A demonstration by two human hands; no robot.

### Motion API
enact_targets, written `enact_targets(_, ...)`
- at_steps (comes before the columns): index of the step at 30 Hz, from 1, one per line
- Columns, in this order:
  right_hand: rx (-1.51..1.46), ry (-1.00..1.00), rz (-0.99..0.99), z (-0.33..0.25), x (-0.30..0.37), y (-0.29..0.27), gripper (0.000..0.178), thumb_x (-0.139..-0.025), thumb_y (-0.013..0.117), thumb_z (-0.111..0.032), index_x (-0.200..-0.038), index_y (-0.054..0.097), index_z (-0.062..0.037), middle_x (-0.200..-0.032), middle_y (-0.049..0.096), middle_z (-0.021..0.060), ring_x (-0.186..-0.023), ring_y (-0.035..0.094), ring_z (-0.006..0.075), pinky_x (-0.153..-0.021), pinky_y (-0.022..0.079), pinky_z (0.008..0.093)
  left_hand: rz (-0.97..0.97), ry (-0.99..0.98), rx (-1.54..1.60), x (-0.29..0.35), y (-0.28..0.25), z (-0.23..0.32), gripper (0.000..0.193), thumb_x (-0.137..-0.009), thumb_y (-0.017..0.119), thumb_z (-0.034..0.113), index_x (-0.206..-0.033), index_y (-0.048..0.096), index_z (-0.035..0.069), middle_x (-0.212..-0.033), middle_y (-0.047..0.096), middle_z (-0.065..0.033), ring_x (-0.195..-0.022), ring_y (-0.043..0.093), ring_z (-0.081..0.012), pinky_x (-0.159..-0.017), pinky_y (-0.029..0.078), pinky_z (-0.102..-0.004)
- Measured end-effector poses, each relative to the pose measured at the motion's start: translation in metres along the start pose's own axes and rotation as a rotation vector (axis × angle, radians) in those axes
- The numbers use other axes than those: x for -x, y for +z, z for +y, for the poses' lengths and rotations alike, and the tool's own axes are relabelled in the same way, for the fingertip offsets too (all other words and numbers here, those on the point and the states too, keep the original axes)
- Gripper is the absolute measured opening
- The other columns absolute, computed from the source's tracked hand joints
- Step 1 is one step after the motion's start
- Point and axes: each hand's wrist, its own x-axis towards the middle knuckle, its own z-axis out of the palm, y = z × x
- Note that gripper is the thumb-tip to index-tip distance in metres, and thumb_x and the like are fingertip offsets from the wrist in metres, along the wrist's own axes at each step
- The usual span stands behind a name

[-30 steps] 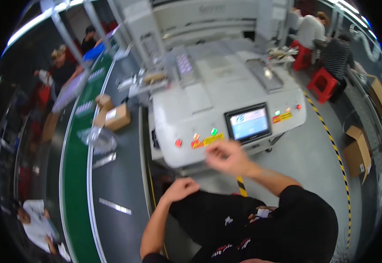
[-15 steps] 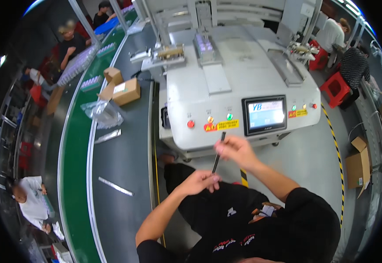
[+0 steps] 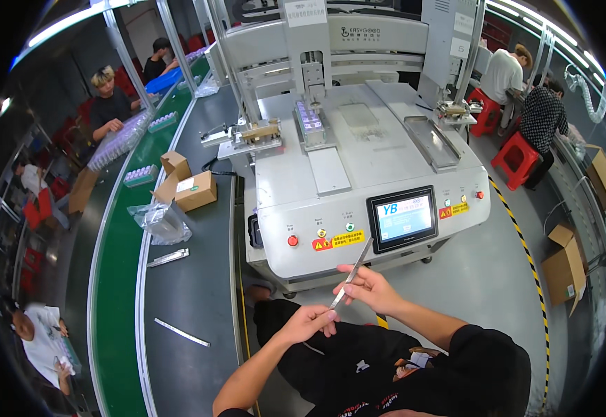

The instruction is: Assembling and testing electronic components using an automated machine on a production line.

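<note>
A thin, narrow metal strip (image 3: 364, 253) slants up and away between my two hands, in front of the white machine. The fingertips of my left hand (image 3: 308, 324) are closed on its lower end. My right hand (image 3: 371, 289) pinches it further up, thumb against fingers, and the upper end sticks out free. The strip's bright face shows now. A similar flat strip (image 3: 182, 332) lies on the grey bench (image 3: 191, 292) to my left. Beyond it lies a shorter silvery metal piece (image 3: 168, 258).
The white machine (image 3: 289, 278) ahead carries a touchscreen (image 3: 404, 218), coloured buttons and a tray of purple-topped items (image 3: 310, 119). A clear plastic bag (image 3: 161, 222) and open carton (image 3: 197, 192) sit on the bench beside a green conveyor belt (image 3: 116, 292). Several people sit further off.
The strip has turned from looking dark to showing a shiny face, and it leans more to the right. Both hands sit slightly lower in view. My head view has tilted up.
</note>
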Motion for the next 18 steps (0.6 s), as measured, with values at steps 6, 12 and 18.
enact_targets(6,0.055,-0.035,0.067,-0.012,0.003,-0.025,0.03,-0.091,0.054,-0.008,-0.12,0.049,-0.0006,-0.098,0.065,0.0147,-0.08,0.063,0.0164,-0.07,0.052,0.029,-0.047,0.039,-0.289,-0.007,-0.006,0.001,0.028,-0.093,0.056,0.027,-0.098,0.065,0.0,-0.074,0.065,-0.0035,-0.064,0.057,-0.0084,-0.062,0.047,-0.023)
enact_targets(12,0.247,-0.366,0.696,-0.106,-0.005,-0.163,0.032,-0.092,0.054,-0.019,-0.119,0.051,-0.0036,-0.092,0.065,0.0099,-0.068,0.062,0.0139,-0.067,0.052,0.0263,0.335,0.107,-0.661,0.007,-0.036,0.007,0.025,-0.084,0.067,0.024,-0.089,0.067,0.0,-0.068,0.063,-0.0074,-0.061,0.056,-0.0102,-0.059,0.046,-0.0262)
enact_targets(18,0.673,-0.685,1.065,-0.177,-0.018,-0.375,0.023,-0.092,0.053,-0.018,-0.107,0.055,-0.0007,-0.085,0.066,0.0087,-0.072,0.062,0.0113,-0.061,0.051,0.0241,0.769,0.238,-0.552,0.021,-0.078,0.024,0.016,-0.088,0.06,0.013,-0.087,0.065,-0.002,-0.077,0.066,-0.0056,-0.071,0.059,-0.0109,-0.065,0.047,-0.0248)
